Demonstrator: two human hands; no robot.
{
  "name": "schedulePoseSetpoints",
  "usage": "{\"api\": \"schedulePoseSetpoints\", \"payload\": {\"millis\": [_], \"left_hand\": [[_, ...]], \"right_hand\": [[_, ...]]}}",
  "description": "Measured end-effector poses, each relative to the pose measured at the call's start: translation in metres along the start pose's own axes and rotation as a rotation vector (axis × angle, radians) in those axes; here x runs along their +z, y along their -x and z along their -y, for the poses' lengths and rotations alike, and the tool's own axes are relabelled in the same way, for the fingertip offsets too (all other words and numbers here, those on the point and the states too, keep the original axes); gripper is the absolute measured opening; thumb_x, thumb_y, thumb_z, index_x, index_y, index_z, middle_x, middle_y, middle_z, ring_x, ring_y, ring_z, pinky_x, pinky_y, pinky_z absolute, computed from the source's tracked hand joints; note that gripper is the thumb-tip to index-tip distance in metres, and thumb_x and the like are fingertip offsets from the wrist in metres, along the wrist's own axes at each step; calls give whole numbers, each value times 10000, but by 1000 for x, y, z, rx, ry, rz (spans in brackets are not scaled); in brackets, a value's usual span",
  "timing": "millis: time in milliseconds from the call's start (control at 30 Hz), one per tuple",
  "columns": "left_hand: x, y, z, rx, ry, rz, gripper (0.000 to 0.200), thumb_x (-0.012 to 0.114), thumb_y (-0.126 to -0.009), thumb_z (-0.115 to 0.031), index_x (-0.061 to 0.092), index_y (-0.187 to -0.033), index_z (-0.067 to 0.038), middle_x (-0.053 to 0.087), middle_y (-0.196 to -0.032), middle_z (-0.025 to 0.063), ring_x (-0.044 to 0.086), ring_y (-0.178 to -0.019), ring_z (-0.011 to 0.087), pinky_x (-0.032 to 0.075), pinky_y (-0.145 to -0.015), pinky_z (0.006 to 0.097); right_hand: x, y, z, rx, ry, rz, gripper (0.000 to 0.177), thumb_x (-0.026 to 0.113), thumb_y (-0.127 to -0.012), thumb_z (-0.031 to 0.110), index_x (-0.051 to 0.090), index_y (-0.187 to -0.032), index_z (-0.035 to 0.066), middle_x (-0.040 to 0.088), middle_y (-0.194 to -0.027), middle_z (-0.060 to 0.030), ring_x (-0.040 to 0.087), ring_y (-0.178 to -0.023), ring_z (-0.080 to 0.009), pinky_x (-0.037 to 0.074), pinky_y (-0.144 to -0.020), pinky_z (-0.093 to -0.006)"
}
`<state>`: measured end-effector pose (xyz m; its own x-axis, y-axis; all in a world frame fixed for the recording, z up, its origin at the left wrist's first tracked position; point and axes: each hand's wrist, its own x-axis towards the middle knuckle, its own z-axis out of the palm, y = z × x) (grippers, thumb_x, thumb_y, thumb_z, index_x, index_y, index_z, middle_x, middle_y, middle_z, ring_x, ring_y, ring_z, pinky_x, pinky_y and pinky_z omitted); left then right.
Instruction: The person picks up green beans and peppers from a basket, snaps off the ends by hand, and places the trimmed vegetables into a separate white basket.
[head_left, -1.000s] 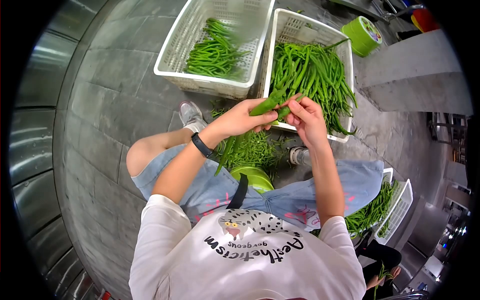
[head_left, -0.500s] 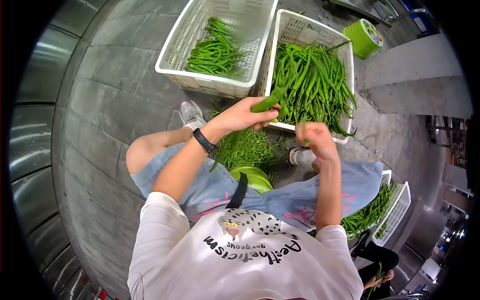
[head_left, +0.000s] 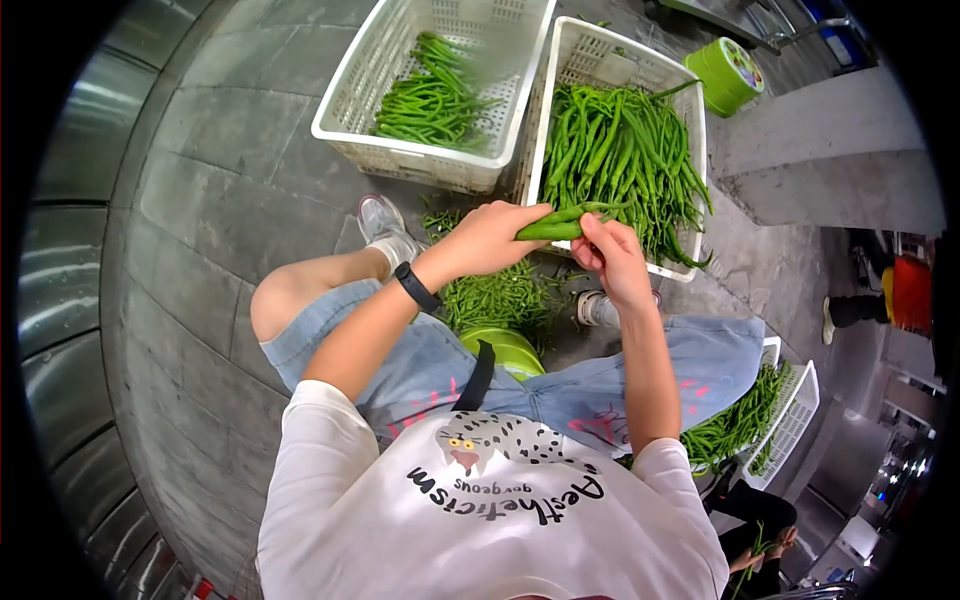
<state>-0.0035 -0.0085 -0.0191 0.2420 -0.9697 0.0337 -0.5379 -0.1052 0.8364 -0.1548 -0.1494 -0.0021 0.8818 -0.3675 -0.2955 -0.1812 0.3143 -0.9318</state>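
My left hand is closed around a few long green peppers, which point to the right with their stem ends out. At those ends my right hand pinches the peppers with thumb and fingers. Just beyond both hands, a white crate is heaped with long green peppers. A second white crate to its left holds a smaller bunch of peppers. Beneath my hands, a pile of thin green stems lies between my feet.
A light green bucket stands between my knees. Another green bucket is beyond the full crate, beside a low concrete wall. At my right, a white crate holds more peppers; a seated person handles some nearby.
My right hand has come in to the left and now meets the peppers' ends. The peppers in my left hand have turned from slanting to nearly level. Someone has appeared at the far right.
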Motion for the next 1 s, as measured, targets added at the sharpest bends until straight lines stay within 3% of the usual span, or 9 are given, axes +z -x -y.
{"api": "schedulePoseSetpoints", "payload": {"millis": [167,267,367,400,500,533,667,767,1000], "left_hand": [[4,-2,10,12,118,-7,269,608,-847,-190,542,-1064,-45,606,-751,153,614,-683,289,447,-596,368],[-2,-5,9,-97,323,55,285,589,-888,-241,552,-1086,-39,576,-693,57,559,-622,143,431,-561,290],[-18,-4,-1,-301,660,244,318,570,-910,-280,556,-1119,-41,526,-706,-27,479,-620,49,406,-543,219],[-19,-4,2,-329,722,318,317,562,-917,-276,553,-1139,-50,514,-735,-41,458,-604,33,383,-522,183],[-13,-5,13,-252,676,471,309,568,-912,-268,558,-1128,-46,522,-746,-34,465,-607,37,386,-509,191],[-11,-6,12,-237,630,502,293,571,-905,-318,581,-1052,-64,518,-691,-20,466,-593,62,391,-514,213],[-7,-3,9,-225,525,523,307,583,-894,-335,591,-1057,-75,542,-710,-8,501,-627,75,420,-542,229],[-11,-1,6,-219,547,507,308,584,-897,-314,587,-1083,-69,543,-720,-10,500,-630,72,420,-546,230],[-16,-3,-4,-157,757,532,334,575,-911,-266,561,-1169,-54,547,-778,-20,469,-615,58,399,-546,209]], "right_hand": [[2,-2,-2,-59,-357,97,369,460,-957,294,576,-752,9,484,-585,-12,378,-519,-74,269,-471,-217],[-6,-4,-3,-126,-500,259,360,493,-939,306,574,-761,3,507,-606,-41,408,-528,-94,300,-478,-226],[-52,0,-19,-77,-60,681,293,559,-905,266,576,-774,5,530,-643,-32,429,-537,-88,324,-488,-222],[-49,4,0,107,269,636,254,598,-882,229,582,-743,18,524,-638,-8,432,-548,-69,338,-500,-215],[-17,7,22,4,371,97,280,585,-894,204,554,-672,34,468,-592,24,398,-551,-51,328,-511,-206],[-6,6,31,-22,303,2,357,546,-922,229,504,-624,35,423,-587,34,364,-557,-50,306,-513,-211],[-6,-9,21,-171,556,43,450,473,-962,265,451,-592,9,401,-614,35,329,-552,-54,257,-501,-240],[-4,-6,25,-102,425,56,480,472,-963,273,442,-563,9,389,-606,29,312,-538,-66,245,-494,-243],[-4,-7,4,-90,-278,147,419,422,-975,251,434,-601,63,411,-583,-1,343,-519,-83,255,-472,-225]]}}
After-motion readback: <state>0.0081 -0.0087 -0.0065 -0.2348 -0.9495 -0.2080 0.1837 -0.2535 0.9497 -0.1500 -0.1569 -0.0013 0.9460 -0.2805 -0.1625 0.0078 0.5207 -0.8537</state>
